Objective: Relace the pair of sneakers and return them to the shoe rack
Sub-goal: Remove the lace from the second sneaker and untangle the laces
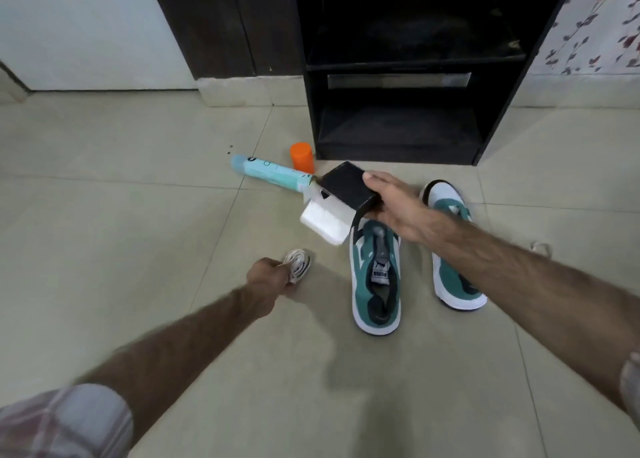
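Left hand (268, 277) gripping bundled laces (297, 262), right hand (391, 205) clutching black box (346, 187), unlaced sneakers (376, 277) on floor

Left hand (268, 279) grips bundled laces (298, 262); right hand (394, 204) holds black box (348, 189).

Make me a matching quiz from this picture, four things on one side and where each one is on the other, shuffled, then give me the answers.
Things:
1. bundled shoelace
2. black box
3. orange cap
4. teal tube

Places:
A. lying on its side on the floor
B. held in the right hand
C. standing by the foot of the black shoe rack
D. gripped in the left hand

Pairs: 1-D, 2-B, 3-C, 4-A
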